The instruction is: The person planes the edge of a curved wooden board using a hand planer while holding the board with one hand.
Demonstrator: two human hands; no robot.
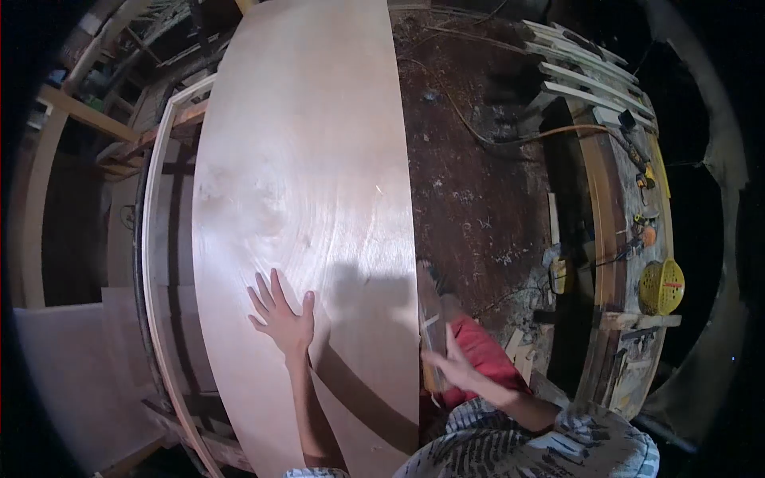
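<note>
A long pale wooden panel (303,159) runs from the bottom of the view to the top. My left hand (287,323) lies on its surface with the fingers spread, holding nothing. Beside the panel's right edge is my right hand (457,365), slightly blurred, near a narrow wooden piece (433,338) by my red-clothed leg (482,350). Whether the fingers touch that piece is unclear. A shadow falls across the panel between my hands.
Wooden frames (155,239) stand along the left. At the right, a bench (602,199) bears pale strips (586,88), tools and a yellow perforated scoop (661,287). A hose (478,135) crosses the dark, stained floor (478,223).
</note>
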